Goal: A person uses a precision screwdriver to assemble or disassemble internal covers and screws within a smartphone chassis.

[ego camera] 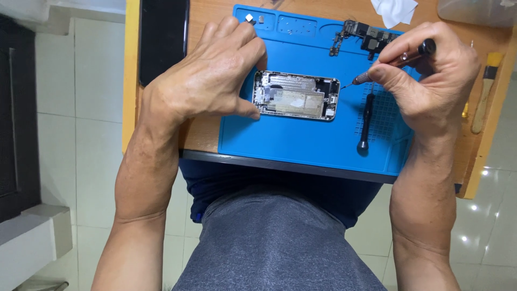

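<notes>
The left hand point(207, 75) is pinching the left end of an opened phone chassis point(296, 95), which is lying near the middle of the blue work mat point(301, 140). The right hand point(431, 73) is closing its fingers around a small screwdriver point(396, 60), its tip pointing at the chassis's right end. A second screwdriver point(366, 123) is lying toward the mat's right edge, a circuit board point(361, 36) near its far edge.

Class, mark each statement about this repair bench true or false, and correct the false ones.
1. The left hand steadies the opened phone. True.
2. The right hand holds a brush. False: it holds a small screwdriver; the brush lies on the wooden table.
3. The phone lies on a blue mat. True.
4. A second screwdriver lies on the mat. True.
5. The circuit board sits inside the phone. False: it lies apart, farther up the mat.
</notes>
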